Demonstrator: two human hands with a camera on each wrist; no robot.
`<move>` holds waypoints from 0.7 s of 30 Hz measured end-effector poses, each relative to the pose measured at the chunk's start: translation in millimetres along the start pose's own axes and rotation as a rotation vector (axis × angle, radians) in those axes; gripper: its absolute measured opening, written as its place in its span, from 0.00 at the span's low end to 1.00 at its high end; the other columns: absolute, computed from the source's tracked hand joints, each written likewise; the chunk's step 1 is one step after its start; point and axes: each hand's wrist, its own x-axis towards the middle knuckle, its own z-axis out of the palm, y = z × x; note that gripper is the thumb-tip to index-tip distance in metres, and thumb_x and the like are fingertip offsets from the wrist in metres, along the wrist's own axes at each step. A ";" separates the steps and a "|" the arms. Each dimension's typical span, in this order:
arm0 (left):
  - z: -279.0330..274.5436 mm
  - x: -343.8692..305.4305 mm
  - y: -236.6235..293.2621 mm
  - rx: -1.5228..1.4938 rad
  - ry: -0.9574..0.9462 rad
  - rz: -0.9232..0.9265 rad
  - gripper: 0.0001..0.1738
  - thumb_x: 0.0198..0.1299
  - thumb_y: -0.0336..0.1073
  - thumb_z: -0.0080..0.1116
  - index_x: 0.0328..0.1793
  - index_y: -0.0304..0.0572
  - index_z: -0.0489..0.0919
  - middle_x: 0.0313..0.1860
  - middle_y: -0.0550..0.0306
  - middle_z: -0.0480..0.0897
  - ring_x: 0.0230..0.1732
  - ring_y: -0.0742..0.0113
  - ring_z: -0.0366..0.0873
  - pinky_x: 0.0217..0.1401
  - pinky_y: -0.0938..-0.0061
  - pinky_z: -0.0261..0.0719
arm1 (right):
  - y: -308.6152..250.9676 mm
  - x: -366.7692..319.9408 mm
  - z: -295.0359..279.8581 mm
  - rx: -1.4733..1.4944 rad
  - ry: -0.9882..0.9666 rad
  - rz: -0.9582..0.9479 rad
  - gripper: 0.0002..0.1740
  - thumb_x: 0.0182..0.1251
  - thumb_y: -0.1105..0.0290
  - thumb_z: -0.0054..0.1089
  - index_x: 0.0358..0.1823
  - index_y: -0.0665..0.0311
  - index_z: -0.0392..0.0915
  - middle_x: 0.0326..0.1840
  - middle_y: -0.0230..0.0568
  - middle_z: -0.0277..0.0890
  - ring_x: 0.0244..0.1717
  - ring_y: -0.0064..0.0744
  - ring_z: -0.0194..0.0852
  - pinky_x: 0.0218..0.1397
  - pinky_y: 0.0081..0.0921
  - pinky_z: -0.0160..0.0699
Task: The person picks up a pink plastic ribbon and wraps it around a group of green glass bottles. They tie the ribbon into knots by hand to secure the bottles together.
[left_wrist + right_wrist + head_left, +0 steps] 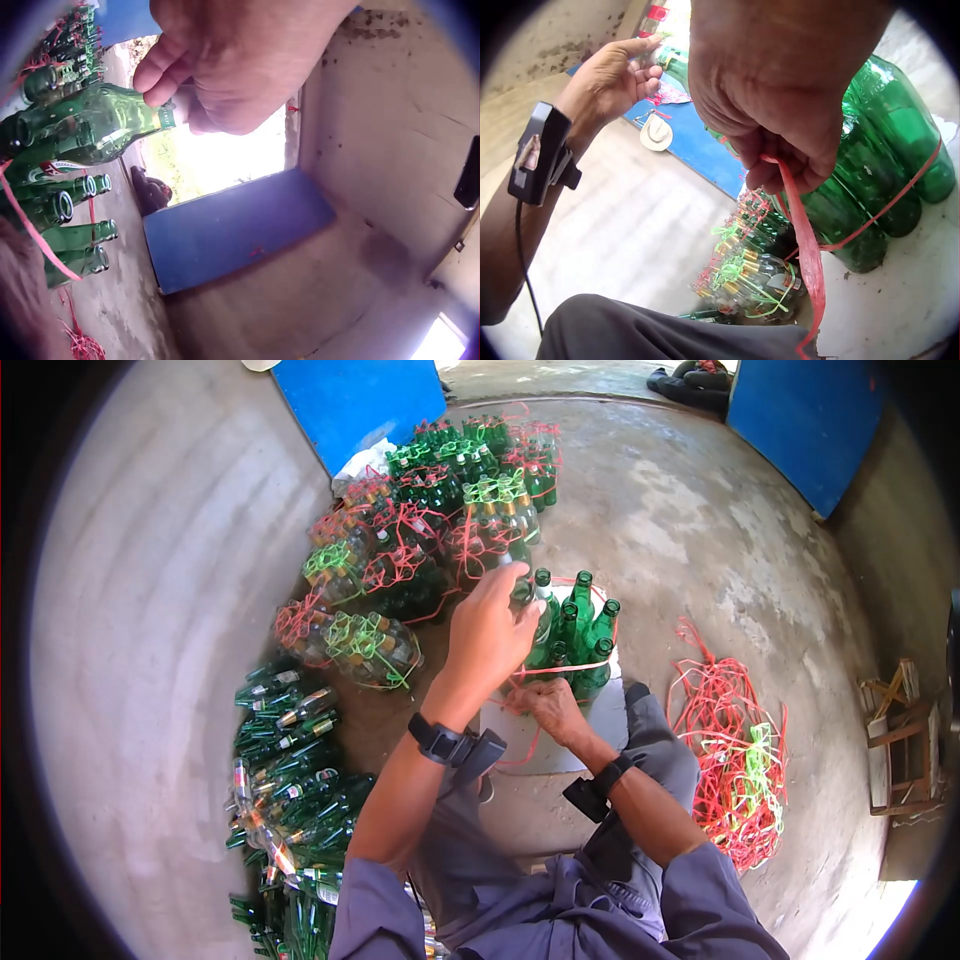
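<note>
My left hand pinches a green glass bottle by its neck, beside the left edge of a cluster of upright green bottles. The held bottle is tilted in the left wrist view, its mouth partly behind the fingers. A red plastic strap runs round the cluster's lower part. Low at the near side of the bottles, my right hand grips the strap, whose loose end hangs from its fingers. The cluster stands on a white surface between the person's knees.
Strapped bundles of bottles stand ahead and to the left. Loose green bottles lie heaped along the left wall. A tangle of red and green strap lies on the floor at right, near a wooden frame. Blue doors stand beyond.
</note>
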 end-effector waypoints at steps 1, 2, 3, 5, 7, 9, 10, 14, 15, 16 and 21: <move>2.0 -6.5 -6.5 -0.074 0.022 0.025 0.24 0.56 0.25 0.69 0.58 0.37 0.75 0.45 0.48 0.82 0.30 0.66 0.80 0.34 0.73 0.79 | 0.6 0.5 -0.3 0.002 -0.001 0.000 0.17 0.64 0.65 0.59 0.37 0.77 0.86 0.28 0.45 0.85 0.30 0.25 0.81 0.36 0.24 0.78; 3.3 -12.9 -11.3 -0.148 0.043 0.050 0.24 0.55 0.24 0.69 0.59 0.37 0.75 0.45 0.51 0.81 0.31 0.72 0.79 0.33 0.76 0.78 | 1.3 0.9 -0.7 0.013 -0.002 -0.005 0.17 0.63 0.65 0.60 0.36 0.76 0.86 0.28 0.45 0.85 0.30 0.25 0.80 0.36 0.24 0.78; 1.3 -18.6 -10.3 -0.187 0.034 0.047 0.25 0.55 0.22 0.69 0.59 0.37 0.75 0.47 0.53 0.81 0.34 0.74 0.79 0.34 0.79 0.79 | 2.6 0.6 -0.7 0.023 -0.003 -0.009 0.17 0.63 0.65 0.61 0.36 0.76 0.86 0.27 0.44 0.84 0.30 0.24 0.80 0.36 0.24 0.78; -0.4 -30.8 -13.2 -0.179 0.011 0.052 0.25 0.55 0.22 0.68 0.60 0.37 0.75 0.49 0.52 0.80 0.35 0.73 0.79 0.34 0.79 0.79 | 4.5 0.3 -0.7 0.045 -0.012 -0.015 0.17 0.63 0.65 0.61 0.36 0.76 0.86 0.27 0.44 0.84 0.30 0.24 0.80 0.37 0.24 0.78; 5.2 -41.0 -20.4 -0.296 -0.018 0.049 0.26 0.56 0.20 0.67 0.62 0.36 0.75 0.53 0.51 0.79 0.36 0.73 0.80 0.35 0.79 0.80 | -1.4 -1.7 -0.7 0.066 -0.018 -0.022 0.16 0.63 0.65 0.61 0.35 0.76 0.86 0.27 0.44 0.84 0.30 0.24 0.80 0.37 0.24 0.79; 4.4 -49.6 -20.8 -0.291 -0.001 0.030 0.26 0.56 0.21 0.67 0.61 0.36 0.75 0.54 0.51 0.78 0.36 0.73 0.80 0.35 0.79 0.80 | -7.2 -5.1 -2.0 0.020 -0.012 -0.011 0.15 0.62 0.66 0.61 0.36 0.76 0.86 0.28 0.43 0.84 0.30 0.24 0.80 0.38 0.24 0.79; 2.9 -52.9 -18.6 -0.286 0.016 0.011 0.25 0.56 0.23 0.67 0.61 0.36 0.75 0.54 0.51 0.78 0.37 0.73 0.80 0.34 0.79 0.80 | -7.6 -5.4 -2.9 0.016 -0.014 -0.012 0.15 0.62 0.66 0.61 0.36 0.76 0.86 0.28 0.43 0.84 0.30 0.24 0.80 0.38 0.24 0.79; 4.8 -76.0 -33.7 -0.239 0.004 -0.096 0.26 0.56 0.26 0.68 0.62 0.35 0.75 0.56 0.50 0.78 0.36 0.71 0.80 0.35 0.79 0.78 | -4.2 -6.0 -3.3 -0.017 -0.009 -0.054 0.15 0.62 0.67 0.61 0.35 0.74 0.86 0.28 0.43 0.84 0.30 0.25 0.80 0.39 0.24 0.80; 8.3 -84.2 -41.9 -0.223 0.019 -0.124 0.25 0.55 0.28 0.68 0.60 0.35 0.76 0.54 0.51 0.79 0.35 0.70 0.80 0.36 0.77 0.79 | -1.7 -4.7 -2.7 0.013 0.002 -0.056 0.14 0.62 0.66 0.61 0.35 0.74 0.86 0.27 0.42 0.84 0.30 0.25 0.80 0.39 0.25 0.80; 12.6 -92.0 -49.8 -0.206 0.036 -0.154 0.24 0.55 0.30 0.69 0.59 0.35 0.76 0.52 0.51 0.80 0.34 0.68 0.80 0.36 0.76 0.79 | 2.9 -2.5 -3.2 0.012 0.000 -0.056 0.14 0.62 0.66 0.61 0.35 0.74 0.86 0.27 0.42 0.84 0.30 0.25 0.80 0.39 0.25 0.80; 36.9 -119.6 -70.2 -0.133 -0.112 -0.445 0.16 0.56 0.34 0.66 0.49 0.37 0.79 0.42 0.49 0.85 0.37 0.57 0.84 0.42 0.66 0.80 | -1.0 -3.1 -3.0 -0.161 -0.012 -0.090 0.12 0.61 0.68 0.59 0.32 0.72 0.85 0.27 0.43 0.84 0.30 0.26 0.81 0.39 0.25 0.79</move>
